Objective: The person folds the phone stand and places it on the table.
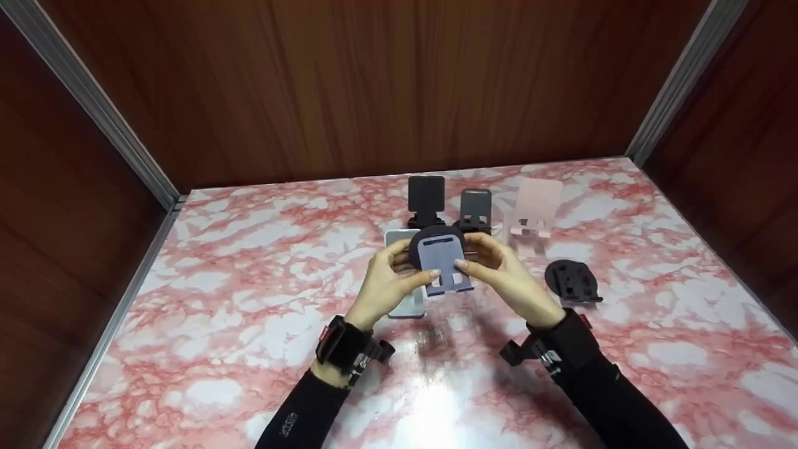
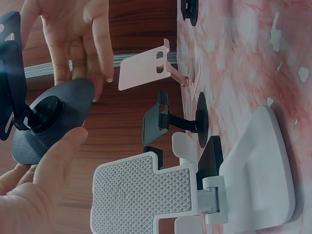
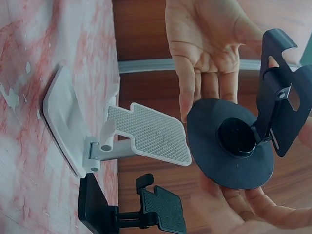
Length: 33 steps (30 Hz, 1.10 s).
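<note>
1. The left hand (image 1: 383, 280) holds the blue phone stand (image 1: 439, 262) from the 9 o'clock side. Its fingers curl round the round base and its thumb presses the front plate.
2. The blue phone stand is up in the air between both hands, above the middle of the marble table (image 1: 218, 293).
3. A white stand (image 1: 405, 305) sits on the table just under the left hand.
4. The right hand (image 1: 505, 274) holds the blue stand from the 3 o'clock side, fingers bent round its edge.
5. At 12 o'clock from the hands stand two black stands (image 1: 427, 199) side by side.
6. A pink stand (image 1: 536, 209) is at 1 o'clock.
7. A round black base (image 1: 570, 280) lies at 3 o'clock, near the right hand.
</note>
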Available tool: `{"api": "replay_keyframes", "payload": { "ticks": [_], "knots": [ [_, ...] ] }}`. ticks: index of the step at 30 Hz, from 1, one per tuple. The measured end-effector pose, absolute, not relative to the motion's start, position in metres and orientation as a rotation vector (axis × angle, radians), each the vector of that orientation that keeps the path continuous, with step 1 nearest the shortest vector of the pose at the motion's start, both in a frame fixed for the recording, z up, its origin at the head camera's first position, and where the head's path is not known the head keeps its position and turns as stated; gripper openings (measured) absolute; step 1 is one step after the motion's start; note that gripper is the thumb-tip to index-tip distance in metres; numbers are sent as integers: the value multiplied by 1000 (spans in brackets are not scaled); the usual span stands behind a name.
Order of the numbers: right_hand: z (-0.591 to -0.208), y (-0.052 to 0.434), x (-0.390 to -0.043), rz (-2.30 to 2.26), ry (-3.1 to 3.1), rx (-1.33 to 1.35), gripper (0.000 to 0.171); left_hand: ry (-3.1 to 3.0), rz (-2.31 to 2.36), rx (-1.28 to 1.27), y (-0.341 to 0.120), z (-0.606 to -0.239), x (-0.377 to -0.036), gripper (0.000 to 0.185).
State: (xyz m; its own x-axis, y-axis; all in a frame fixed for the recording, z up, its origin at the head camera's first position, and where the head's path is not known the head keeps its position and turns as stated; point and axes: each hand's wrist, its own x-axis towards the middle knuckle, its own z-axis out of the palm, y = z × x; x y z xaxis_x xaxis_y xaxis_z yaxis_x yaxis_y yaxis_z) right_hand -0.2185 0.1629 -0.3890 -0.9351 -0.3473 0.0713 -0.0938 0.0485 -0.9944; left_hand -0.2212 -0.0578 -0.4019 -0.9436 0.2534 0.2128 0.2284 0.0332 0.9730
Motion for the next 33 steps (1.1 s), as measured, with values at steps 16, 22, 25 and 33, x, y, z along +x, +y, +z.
{"api": "replay_keyframes", "payload": {
  "ticks": [16,22,25,33],
  "knots": [
    [-388,166,-217,-1977,2085,-482,49,2230,2071,504,-58,-402,-221,50],
    [-387,166,-218,-1982,2077,-499,47,2221,2063,498,-58,-401,-221,51],
    [-387,166,-218,-1981,2077,-513,46,2215,2066,501,-58,-401,-221,51],
    [-389,167,-219,-1976,2059,-523,47,2185,2080,543,-59,-401,-222,52]
  ]
}}
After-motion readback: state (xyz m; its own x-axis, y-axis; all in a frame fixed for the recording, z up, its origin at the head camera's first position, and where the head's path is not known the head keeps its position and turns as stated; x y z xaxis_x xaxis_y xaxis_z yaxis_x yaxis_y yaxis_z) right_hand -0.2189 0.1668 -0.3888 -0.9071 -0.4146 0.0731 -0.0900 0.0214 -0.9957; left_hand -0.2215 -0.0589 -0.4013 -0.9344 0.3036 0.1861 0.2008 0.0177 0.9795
